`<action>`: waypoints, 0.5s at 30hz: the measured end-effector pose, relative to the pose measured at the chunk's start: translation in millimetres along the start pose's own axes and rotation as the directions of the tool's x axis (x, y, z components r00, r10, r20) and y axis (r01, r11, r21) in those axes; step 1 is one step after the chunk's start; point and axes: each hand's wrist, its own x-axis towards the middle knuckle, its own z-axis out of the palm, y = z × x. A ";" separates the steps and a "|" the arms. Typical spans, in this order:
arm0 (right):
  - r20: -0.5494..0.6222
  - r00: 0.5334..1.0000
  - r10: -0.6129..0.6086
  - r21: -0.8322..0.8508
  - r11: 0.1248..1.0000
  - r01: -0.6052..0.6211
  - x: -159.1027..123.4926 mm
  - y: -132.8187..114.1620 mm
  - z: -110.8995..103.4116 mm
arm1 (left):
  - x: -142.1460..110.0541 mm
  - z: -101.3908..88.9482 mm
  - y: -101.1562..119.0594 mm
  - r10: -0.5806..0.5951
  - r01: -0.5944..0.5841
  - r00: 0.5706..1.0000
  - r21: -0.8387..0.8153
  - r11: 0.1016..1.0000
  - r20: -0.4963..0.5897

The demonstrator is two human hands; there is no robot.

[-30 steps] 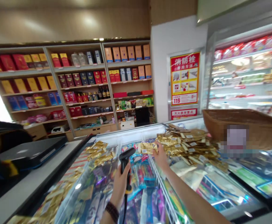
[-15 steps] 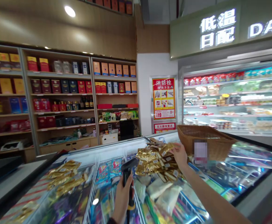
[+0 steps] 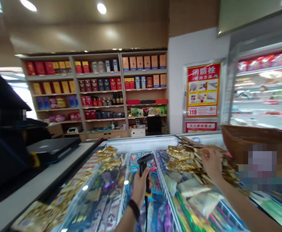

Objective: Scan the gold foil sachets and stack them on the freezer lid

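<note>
My left hand (image 3: 141,182) is wrapped round the handle of a black barcode scanner (image 3: 144,170), its head up and its cord hanging down. To the right, my right hand (image 3: 212,162) is at a heap of gold foil packets (image 3: 181,161), its thumb and fingers drawn together. What sits between those fingertips, if anything, I cannot make out. The heap lies on the glass top of a chest freezer (image 3: 155,140). Through the glass, colourful wrapped goods show in white wire baskets.
More gold packets (image 3: 108,158) spread along the freezer's left side. A brown wicker basket (image 3: 237,138) stands at the right of the heap. On the left, a counter (image 3: 65,164) carries a dark flat device (image 3: 53,148). Behind are shelves of boxes (image 3: 99,85) and a lit display cooler (image 3: 264,96).
The view has turned left, so the shelves and heap appear farther right. The scanner stays in my left hand. My right hand now lies over the heap, where before it pinched a gold packet.
</note>
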 end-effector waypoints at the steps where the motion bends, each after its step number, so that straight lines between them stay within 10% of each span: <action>1: 0.035 0.999 -0.026 0.027 0.999 0.025 -8.4 -5.8 12.7 | 1.3 -10.9 6.1 0.015 -0.016 1.000 -0.004 1.000 -0.021; 8: 0.315 0.939 -0.136 0.178 0.981 0.082 -90.5 -68.4 139.4 | 13.4 -116.4 52.3 0.180 -0.169 0.955 0.064 0.984 -0.237; 15: 0.706 0.695 -0.132 0.044 0.989 0.143 -195.5 -184.5 254.4 | 16.9 -202.5 71.4 0.269 -0.184 0.859 0.227 0.956 -0.437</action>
